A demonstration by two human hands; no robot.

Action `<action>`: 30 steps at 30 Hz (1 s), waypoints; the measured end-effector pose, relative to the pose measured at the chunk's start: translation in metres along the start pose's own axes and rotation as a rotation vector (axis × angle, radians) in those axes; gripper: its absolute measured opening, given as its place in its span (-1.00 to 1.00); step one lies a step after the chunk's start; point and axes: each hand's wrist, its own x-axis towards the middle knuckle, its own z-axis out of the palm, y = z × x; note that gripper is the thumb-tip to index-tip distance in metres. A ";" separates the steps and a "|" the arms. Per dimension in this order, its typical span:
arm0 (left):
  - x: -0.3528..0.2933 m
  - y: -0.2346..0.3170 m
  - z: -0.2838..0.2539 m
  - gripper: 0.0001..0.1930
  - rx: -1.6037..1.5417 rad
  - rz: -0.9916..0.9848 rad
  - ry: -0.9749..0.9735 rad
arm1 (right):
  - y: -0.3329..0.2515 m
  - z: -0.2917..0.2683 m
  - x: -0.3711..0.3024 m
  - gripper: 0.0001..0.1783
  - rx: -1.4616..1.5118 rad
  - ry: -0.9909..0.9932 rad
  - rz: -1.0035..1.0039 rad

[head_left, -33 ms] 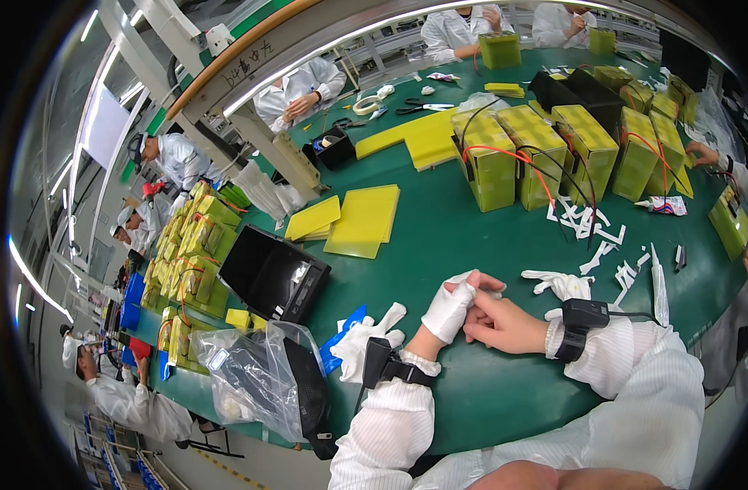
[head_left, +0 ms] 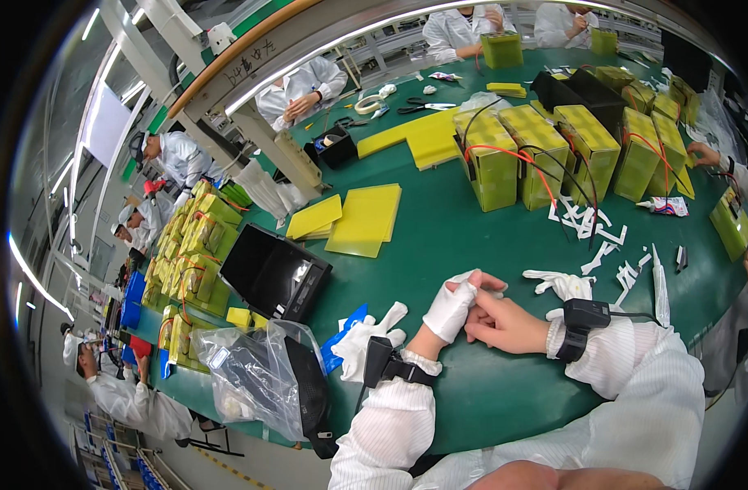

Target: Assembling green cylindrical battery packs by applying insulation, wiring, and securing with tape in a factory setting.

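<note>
Covering the left hand [head_left: 453,307], a white glove [head_left: 444,318] touches the right fingers [head_left: 488,305].

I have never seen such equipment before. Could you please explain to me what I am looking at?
There is no robot here: these are a person's own hands, seen from a wide fisheye camera on the head, so straight edges bend. The left hand wears a white glove; the bare right hand touches it. Whether something small is held between them cannot be seen. Each wrist carries a strapped black device. On the green table stand yellow battery packs with red and black wires; yellow sheets, loose white gloves and an open black box lie nearby.
</note>
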 end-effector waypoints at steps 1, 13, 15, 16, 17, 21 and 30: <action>0.001 -0.001 0.001 -0.38 0.016 0.024 -0.004 | 0.002 0.000 0.000 -0.32 0.015 0.001 0.002; 0.000 -0.002 -0.002 -0.38 0.021 -0.007 -0.015 | -0.008 -0.001 0.000 -0.31 0.003 -0.008 0.015; 0.002 -0.003 -0.001 -0.38 0.022 0.004 -0.015 | -0.008 -0.001 -0.001 -0.30 0.001 -0.008 0.016; 0.002 -0.004 -0.001 -0.38 0.021 0.013 -0.015 | -0.007 -0.002 -0.001 -0.29 -0.007 -0.006 0.015; 0.002 -0.004 0.000 -0.38 0.021 0.013 -0.015 | -0.006 -0.002 -0.001 -0.28 -0.013 -0.004 0.014; 0.000 -0.002 -0.001 -0.35 0.018 0.033 0.001 | -0.006 -0.001 0.002 -0.32 0.011 -0.015 0.008; 0.001 -0.001 0.002 -0.35 0.028 0.003 0.002 | -0.003 -0.001 -0.001 -0.24 0.053 -0.020 0.054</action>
